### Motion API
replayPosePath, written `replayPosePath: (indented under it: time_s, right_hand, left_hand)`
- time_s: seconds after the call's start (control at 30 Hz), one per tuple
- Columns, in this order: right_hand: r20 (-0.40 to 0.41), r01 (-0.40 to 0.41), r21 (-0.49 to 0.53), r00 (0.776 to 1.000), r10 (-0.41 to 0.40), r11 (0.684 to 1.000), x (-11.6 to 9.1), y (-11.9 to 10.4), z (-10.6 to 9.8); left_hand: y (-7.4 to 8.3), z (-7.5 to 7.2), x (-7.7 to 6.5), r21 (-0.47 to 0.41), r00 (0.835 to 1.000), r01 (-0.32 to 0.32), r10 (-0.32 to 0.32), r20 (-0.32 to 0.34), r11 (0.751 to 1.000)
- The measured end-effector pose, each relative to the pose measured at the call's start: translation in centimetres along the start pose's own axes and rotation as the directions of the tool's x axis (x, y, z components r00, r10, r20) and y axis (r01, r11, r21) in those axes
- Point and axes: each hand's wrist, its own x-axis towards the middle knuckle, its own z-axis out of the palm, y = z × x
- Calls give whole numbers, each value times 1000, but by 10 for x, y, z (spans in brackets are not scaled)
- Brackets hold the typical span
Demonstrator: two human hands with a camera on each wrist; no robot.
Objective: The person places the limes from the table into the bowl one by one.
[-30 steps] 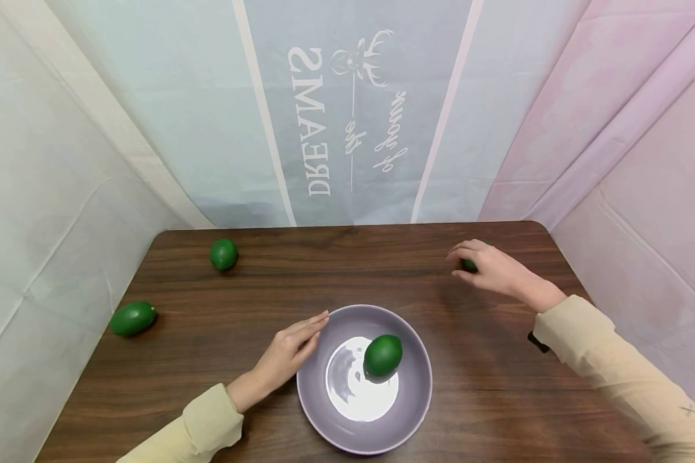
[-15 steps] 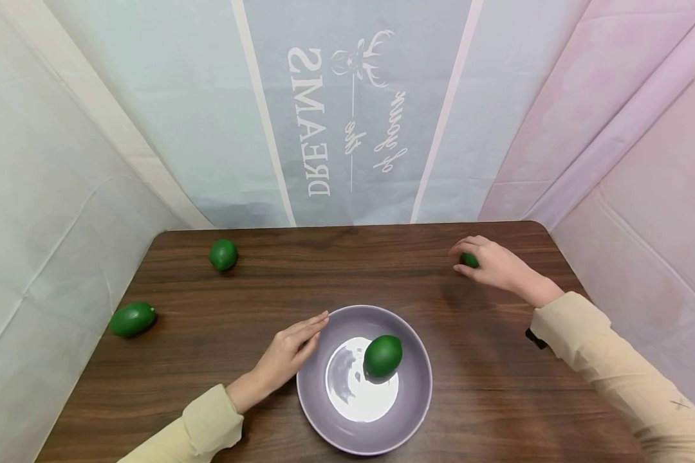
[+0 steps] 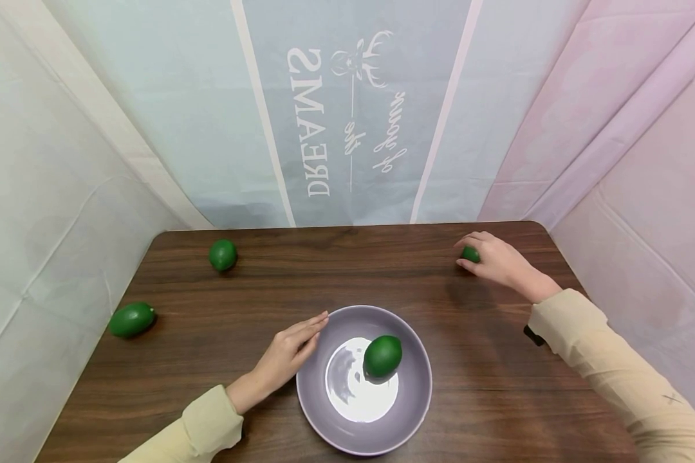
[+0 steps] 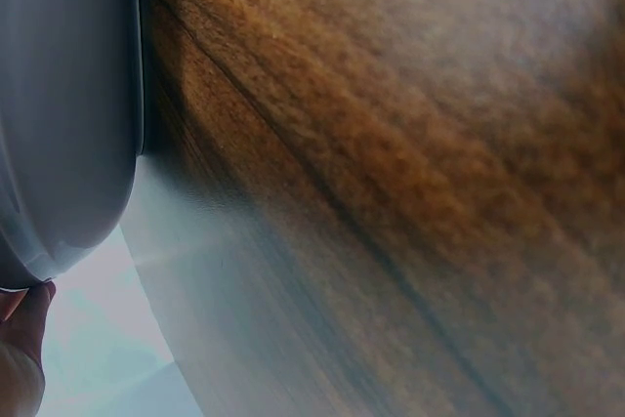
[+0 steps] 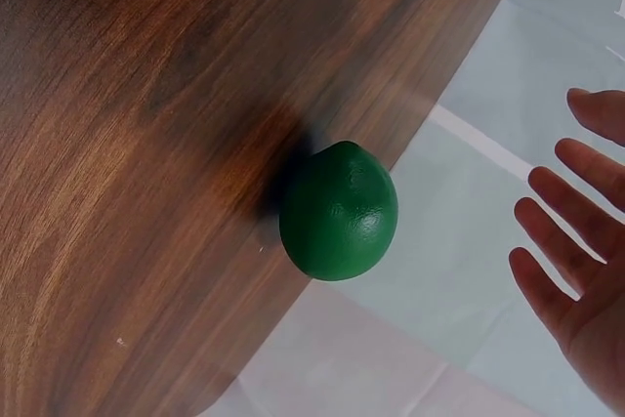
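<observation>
A lilac bowl [image 3: 361, 441] stands at the front of the wooden table with one green lime [image 3: 383, 355] inside. My left hand [image 3: 286, 354] touches the bowl's left rim, its fingers straight; the left wrist view catches only a bit of that hand [image 4: 21, 354] beside the bowl's outer wall [image 4: 68, 104]. At the back right, my right hand [image 3: 498, 258] hovers over another lime [image 3: 471, 254], partly covering it. From the right wrist, this lime [image 5: 339, 214] lies on the table, and the hand [image 5: 596, 241], fingers spread, is apart from it with nothing held.
Two more limes lie on the left of the table [image 3: 347, 267]: one near the back edge [image 3: 222, 255], one [image 3: 132, 319] by the left edge. Fabric hangs behind [image 3: 347, 212] and along both sides of the table.
My right hand has shifted slightly right and back around the far-right lime, so more of that lime shows. The left hand, bowl and other limes stay put.
</observation>
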Motion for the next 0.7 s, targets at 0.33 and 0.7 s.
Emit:
replayPosePath:
  time_s: [0.33,0.7]
  right_hand:
    - [12,-39,3,999,39,999,3,8,0]
    - [1,-28,22,1000,28,999,6,18,4]
  left_hand:
    - [-1,0,-1,-2,1000,5,-5,0,1000]
    - [0,0,0,-3,1000,-6,6,-2,1000]
